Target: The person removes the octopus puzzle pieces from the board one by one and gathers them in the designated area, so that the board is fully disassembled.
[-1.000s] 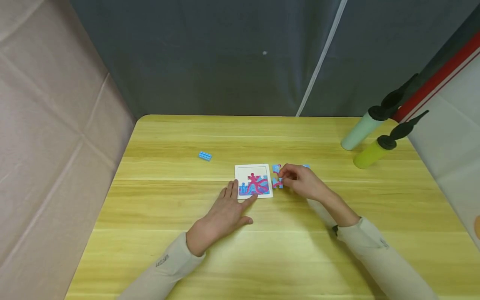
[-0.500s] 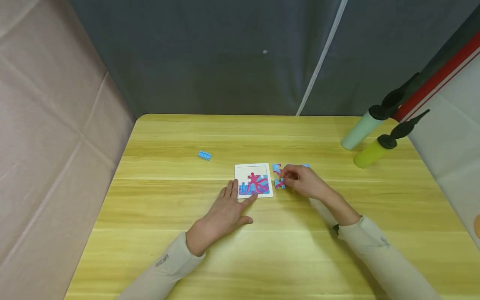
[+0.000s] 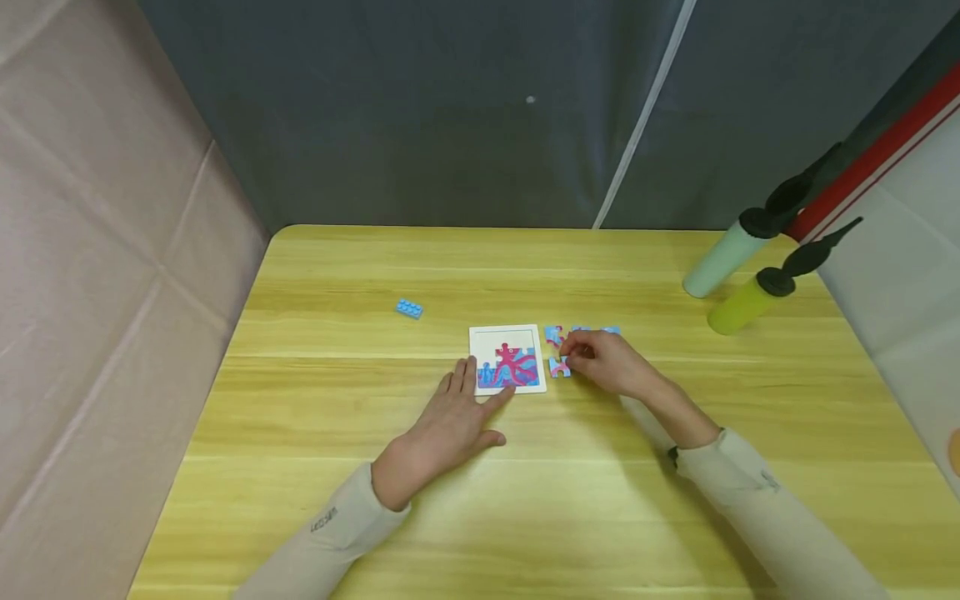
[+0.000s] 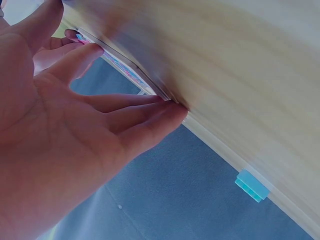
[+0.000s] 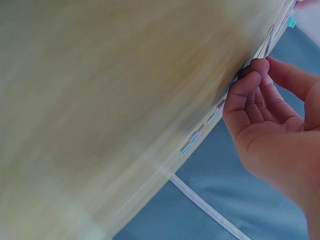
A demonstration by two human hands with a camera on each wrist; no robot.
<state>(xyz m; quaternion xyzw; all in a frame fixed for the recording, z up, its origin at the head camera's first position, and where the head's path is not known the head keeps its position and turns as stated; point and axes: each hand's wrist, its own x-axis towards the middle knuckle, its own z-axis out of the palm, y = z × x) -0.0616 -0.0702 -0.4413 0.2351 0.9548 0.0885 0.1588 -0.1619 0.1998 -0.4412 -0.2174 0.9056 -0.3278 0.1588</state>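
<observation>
A white square puzzle tray [image 3: 542, 367] lies on the table, its lower part filled with a pink octopus picture on blue [image 3: 517, 368]. My left hand [image 3: 448, 417] rests beside it with fingers straight, touching its left and near edges; the left wrist view shows those fingertips at the tray's side. Just right of the tray, my right hand [image 3: 606, 363] pinches a blue and pink puzzle piece [image 3: 557, 367] lying flat on the table. In the right wrist view its fingers are curled, and they hide most of that piece. Another puzzle piece [image 3: 553, 335] lies just beyond it.
More loose puzzle pieces [image 5: 192, 140] lie in a row behind the right hand. A blue toy building brick [image 3: 409, 308] sits at the back left. Two cylinders with black tops, one mint [image 3: 722, 262] and one lime [image 3: 742, 307], stand at the back right of the wooden table [image 3: 345, 400].
The puzzle piece under my right fingers has shifted slightly to the right, away from the tray, with the hand. My left hand has stayed in place.
</observation>
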